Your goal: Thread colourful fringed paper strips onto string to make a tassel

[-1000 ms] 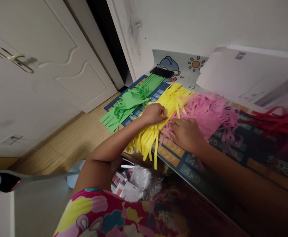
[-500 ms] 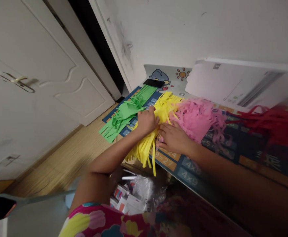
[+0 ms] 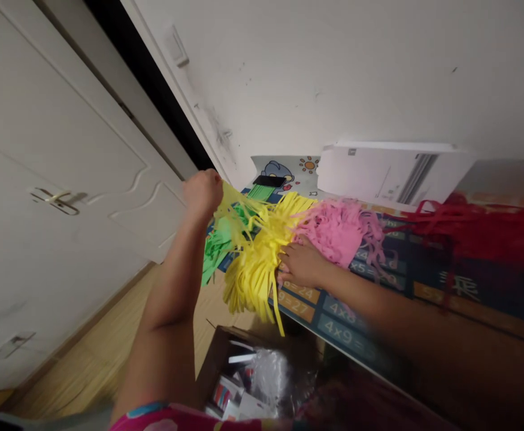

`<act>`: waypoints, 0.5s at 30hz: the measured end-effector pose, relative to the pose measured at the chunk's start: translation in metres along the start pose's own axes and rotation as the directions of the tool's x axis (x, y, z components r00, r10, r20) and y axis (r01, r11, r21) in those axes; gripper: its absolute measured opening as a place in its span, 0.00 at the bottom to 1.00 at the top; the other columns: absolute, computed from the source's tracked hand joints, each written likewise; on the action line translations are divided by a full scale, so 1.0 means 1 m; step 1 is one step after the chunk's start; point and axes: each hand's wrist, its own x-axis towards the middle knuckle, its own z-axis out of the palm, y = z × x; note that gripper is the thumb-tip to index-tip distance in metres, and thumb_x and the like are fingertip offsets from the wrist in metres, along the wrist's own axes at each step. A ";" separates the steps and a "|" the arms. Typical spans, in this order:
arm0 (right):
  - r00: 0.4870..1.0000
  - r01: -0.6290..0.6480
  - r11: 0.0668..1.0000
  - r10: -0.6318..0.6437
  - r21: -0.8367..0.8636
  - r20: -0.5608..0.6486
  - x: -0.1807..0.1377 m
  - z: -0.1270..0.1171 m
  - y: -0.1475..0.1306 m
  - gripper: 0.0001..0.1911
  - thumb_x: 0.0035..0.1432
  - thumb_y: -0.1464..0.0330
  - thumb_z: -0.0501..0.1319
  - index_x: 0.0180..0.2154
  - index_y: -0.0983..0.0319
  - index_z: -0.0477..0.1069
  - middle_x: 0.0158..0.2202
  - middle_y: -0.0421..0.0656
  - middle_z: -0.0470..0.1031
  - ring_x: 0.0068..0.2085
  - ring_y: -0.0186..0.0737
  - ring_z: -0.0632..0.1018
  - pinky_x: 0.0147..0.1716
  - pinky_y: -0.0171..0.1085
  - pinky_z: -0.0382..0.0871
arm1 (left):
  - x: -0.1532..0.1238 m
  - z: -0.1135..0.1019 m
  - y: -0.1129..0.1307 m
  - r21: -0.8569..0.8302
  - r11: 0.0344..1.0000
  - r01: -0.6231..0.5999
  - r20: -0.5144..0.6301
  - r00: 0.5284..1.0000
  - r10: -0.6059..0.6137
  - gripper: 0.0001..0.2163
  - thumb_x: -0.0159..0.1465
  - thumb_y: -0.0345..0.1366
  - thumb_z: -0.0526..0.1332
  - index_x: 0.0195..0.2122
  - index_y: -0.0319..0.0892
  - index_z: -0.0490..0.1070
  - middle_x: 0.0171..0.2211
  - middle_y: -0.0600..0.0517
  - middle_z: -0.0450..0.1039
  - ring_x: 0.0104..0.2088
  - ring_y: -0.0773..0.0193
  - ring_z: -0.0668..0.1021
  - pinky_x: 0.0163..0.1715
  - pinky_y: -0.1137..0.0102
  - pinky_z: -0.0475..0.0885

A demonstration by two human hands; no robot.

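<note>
My left hand (image 3: 204,193) is closed and raised at the left of the table, gripping several yellow paper strips that stretch, blurred, back to a pile of yellow fringed paper (image 3: 255,269). My right hand (image 3: 304,261) lies flat with fingers spread at the right edge of that yellow pile, touching it. To its upper right sits a heap of pink paper strips (image 3: 340,224). Green fringed paper (image 3: 219,242) lies on the left, partly behind my left forearm and the yellow strips. Red strips (image 3: 499,230) are heaped at the far right.
The table has a dark blue multiplication-chart cover (image 3: 342,329). A black phone (image 3: 269,181) rests on the green strips at the back. White sheets (image 3: 378,173) lean against the wall. Below the table edge an open drawer or box (image 3: 214,359) holds plastic wrap and small packs. A door (image 3: 86,149) stands left.
My left hand has risen and moved left from the yellow pile, drawing yellow strips out with it. My right hand stays by the pile. The view has shifted somewhat.
</note>
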 end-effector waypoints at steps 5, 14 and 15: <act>1.000 -0.003 1.000 0.003 -0.002 -0.012 0.004 0.001 -0.002 0.28 0.61 0.49 0.62 0.51 0.65 0.74 0.51 0.54 0.76 0.52 0.55 0.75 0.58 0.53 0.54 | 0.032 -0.041 0.015 0.037 0.999 0.002 -0.213 0.977 0.006 0.21 0.75 0.36 0.38 0.56 0.33 0.65 0.46 0.41 0.76 0.46 0.56 0.77 0.45 0.60 0.62; 0.983 -0.018 1.000 0.020 0.011 -0.180 -0.021 -0.040 -0.009 0.21 0.60 0.54 0.64 0.44 0.65 0.78 0.47 0.52 0.79 0.55 0.54 0.74 0.62 0.54 0.54 | 0.026 -0.127 0.131 0.175 0.870 -0.460 -0.254 0.833 0.492 0.12 0.69 0.36 0.56 0.50 0.37 0.72 0.46 0.41 0.77 0.42 0.53 0.76 0.44 0.60 0.64; 0.961 -0.034 0.997 0.052 0.072 -0.271 -0.035 -0.050 -0.013 0.21 0.62 0.55 0.63 0.46 0.65 0.78 0.50 0.52 0.78 0.56 0.54 0.73 0.62 0.53 0.55 | 0.012 -0.130 0.141 0.191 0.830 -0.525 -0.239 0.795 0.558 0.11 0.69 0.35 0.56 0.46 0.38 0.75 0.45 0.41 0.77 0.41 0.52 0.77 0.44 0.59 0.64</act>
